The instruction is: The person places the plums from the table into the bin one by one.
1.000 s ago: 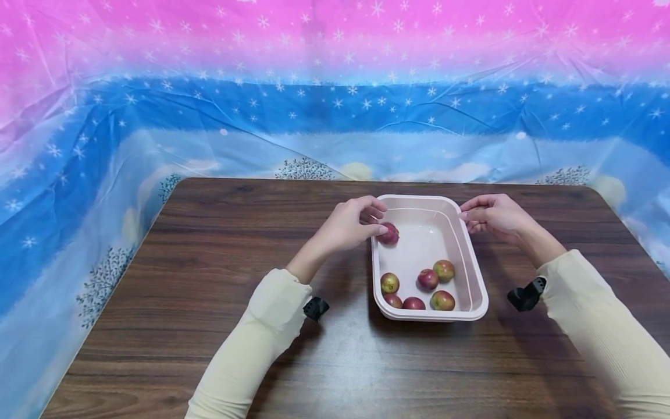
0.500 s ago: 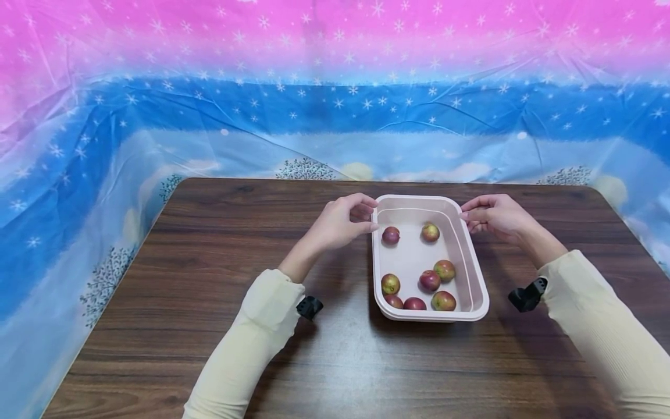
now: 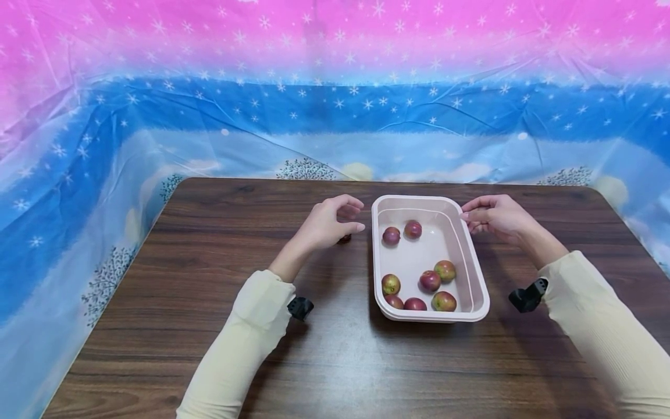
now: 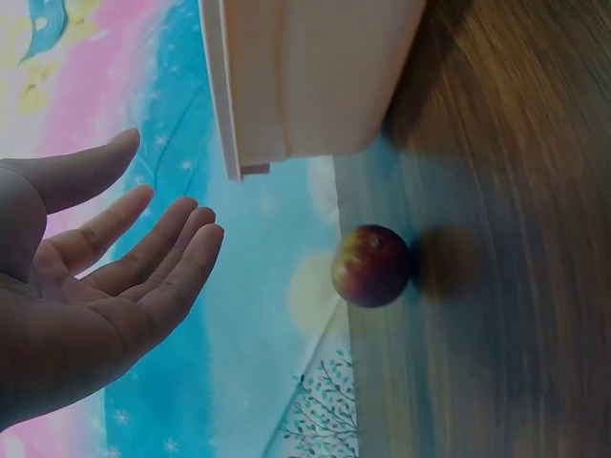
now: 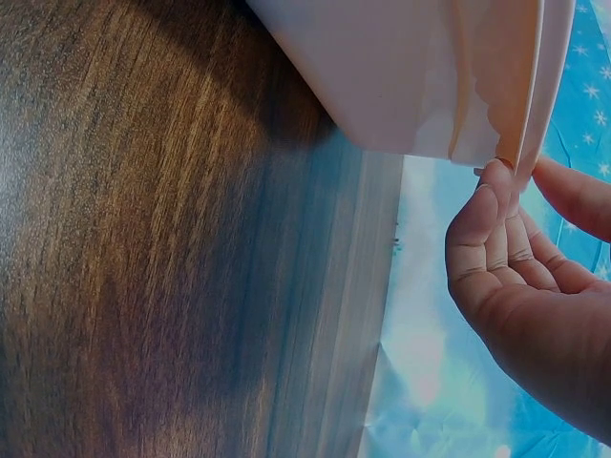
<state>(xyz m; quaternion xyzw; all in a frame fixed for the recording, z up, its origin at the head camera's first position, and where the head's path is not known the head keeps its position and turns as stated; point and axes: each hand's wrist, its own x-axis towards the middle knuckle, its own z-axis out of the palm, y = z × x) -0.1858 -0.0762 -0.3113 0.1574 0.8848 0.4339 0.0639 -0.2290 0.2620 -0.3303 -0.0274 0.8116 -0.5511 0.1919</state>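
Observation:
A pale pink plastic tub [image 3: 374, 262] sits on the table with several red-and-green plums inside, including one near its far left corner [image 3: 390, 235] and another beside it [image 3: 413, 229]. My right hand [image 3: 494, 216] pinches the tub's rim at the far right corner, thumb on one side and fingers on the other in the right wrist view. To the left of the tub, my left hand [image 3: 330, 222] holds nothing, its fingers spread apart from the thumb. Just below it on the table lies one more plum [image 4: 372, 266], mostly hidden behind the hand in the head view.
The brown wood-grain table [image 3: 235, 262] extends around the tub. Behind it and along the left hangs a pink and blue snowflake cloth [image 3: 262, 105]. A black camera is strapped at each wrist.
My left hand has let go of a plum in the tub and drawn back leftward over the rim. A plum near the far end has rolled left. The right hand stays at the rim.

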